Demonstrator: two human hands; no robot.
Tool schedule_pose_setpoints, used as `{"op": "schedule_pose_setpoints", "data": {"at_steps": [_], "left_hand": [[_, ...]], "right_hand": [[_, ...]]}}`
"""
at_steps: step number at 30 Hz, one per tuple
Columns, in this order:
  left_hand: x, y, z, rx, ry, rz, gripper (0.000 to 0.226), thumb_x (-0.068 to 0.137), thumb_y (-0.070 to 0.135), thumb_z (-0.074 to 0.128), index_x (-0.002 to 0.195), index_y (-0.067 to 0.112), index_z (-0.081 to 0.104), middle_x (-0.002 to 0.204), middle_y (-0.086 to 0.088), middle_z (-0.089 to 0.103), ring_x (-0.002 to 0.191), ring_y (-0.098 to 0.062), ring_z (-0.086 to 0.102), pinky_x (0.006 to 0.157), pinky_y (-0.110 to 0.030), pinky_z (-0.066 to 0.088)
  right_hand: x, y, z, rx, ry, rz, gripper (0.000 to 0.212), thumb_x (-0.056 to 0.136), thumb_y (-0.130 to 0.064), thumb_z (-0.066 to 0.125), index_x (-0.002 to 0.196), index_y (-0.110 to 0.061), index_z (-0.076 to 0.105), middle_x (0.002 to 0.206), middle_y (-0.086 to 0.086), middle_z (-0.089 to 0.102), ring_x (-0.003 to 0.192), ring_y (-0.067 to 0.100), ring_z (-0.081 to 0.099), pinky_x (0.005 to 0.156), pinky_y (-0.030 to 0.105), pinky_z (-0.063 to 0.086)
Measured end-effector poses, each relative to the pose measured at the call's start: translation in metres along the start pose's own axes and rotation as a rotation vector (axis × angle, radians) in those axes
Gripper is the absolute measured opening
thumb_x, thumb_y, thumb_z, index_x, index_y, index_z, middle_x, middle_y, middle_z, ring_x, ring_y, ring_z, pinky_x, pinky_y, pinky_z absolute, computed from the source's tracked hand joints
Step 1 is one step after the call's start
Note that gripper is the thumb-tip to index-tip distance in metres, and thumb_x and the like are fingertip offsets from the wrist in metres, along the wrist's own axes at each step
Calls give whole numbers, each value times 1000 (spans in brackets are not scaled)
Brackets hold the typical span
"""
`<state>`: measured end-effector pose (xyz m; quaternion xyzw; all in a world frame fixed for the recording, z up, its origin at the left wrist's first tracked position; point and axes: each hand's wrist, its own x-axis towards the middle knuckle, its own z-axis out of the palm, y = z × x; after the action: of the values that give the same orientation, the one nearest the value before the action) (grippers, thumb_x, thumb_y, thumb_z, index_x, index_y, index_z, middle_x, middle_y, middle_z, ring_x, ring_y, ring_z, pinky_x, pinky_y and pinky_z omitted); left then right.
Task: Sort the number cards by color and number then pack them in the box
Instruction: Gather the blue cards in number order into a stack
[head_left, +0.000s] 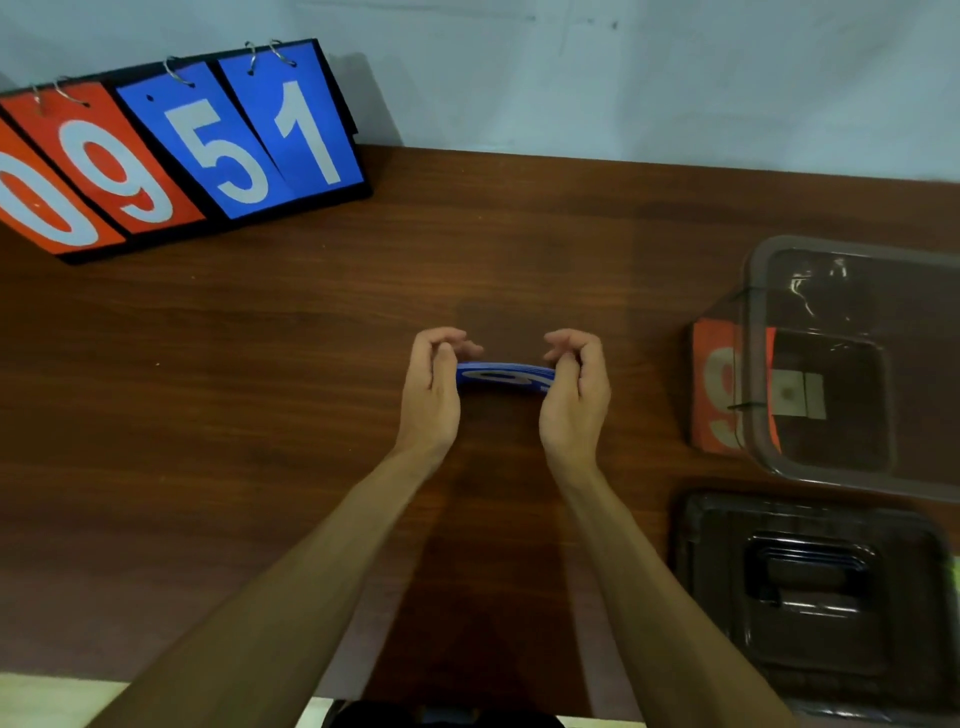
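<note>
Here my left hand (434, 384) and right hand (574, 387) pinch the blue card stack (505, 375) by its short ends, above the tabletop (311, 364); light, thin, slippery, likely to fan. The clear box (852, 364) looks empty, over a red card (719, 387).

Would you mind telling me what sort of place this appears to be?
Probably a desk or work table set against a plain pale wall: a dark wood-grain tabletop, a flip scoreboard leaning at the wall, and a clear plastic box with its lid alongside.
</note>
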<state>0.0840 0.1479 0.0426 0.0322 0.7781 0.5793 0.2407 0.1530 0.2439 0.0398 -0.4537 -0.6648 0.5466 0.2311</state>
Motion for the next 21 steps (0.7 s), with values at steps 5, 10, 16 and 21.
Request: {"op": "schedule_pose_setpoints", "data": {"at_steps": [5, 10, 16, 21], "left_hand": [[7, 3, 3, -31, -57, -105, 21, 97, 32, 44, 115, 21, 41, 103, 2, 51, 93, -5, 52, 84, -21, 42], [-3, -3, -12, 259, -245, -38, 61, 80, -1, 67, 123, 17, 26, 104, 9, 40, 99, -5, 50, 89, -18, 43], [-19, -7, -26, 245, -176, -27, 40, 90, -6, 50, 118, 15, 31, 109, 2, 47, 107, -13, 54, 99, -32, 45], [-33, -2, -57, 278, -244, 5, 37, 91, -4, 49, 110, 24, 35, 108, -2, 54, 101, -17, 60, 85, -32, 55]], "right_hand": [[7, 7, -4, -23, -70, 93, 21, 96, -9, 41, 96, -23, 57, 85, -13, 56, 72, -16, 51, 65, 1, 41], [5, 2, -6, -47, -61, 132, 17, 95, -12, 44, 99, -22, 58, 89, -7, 58, 80, 0, 55, 69, 14, 44], [-26, 5, -8, -148, -127, 111, 20, 99, -19, 41, 107, -22, 59, 91, -8, 58, 79, -1, 54, 68, 11, 44], [-49, -9, -18, -338, -440, -42, 20, 98, -30, 46, 107, -22, 62, 97, -11, 62, 87, 0, 59, 74, 15, 48]]}}
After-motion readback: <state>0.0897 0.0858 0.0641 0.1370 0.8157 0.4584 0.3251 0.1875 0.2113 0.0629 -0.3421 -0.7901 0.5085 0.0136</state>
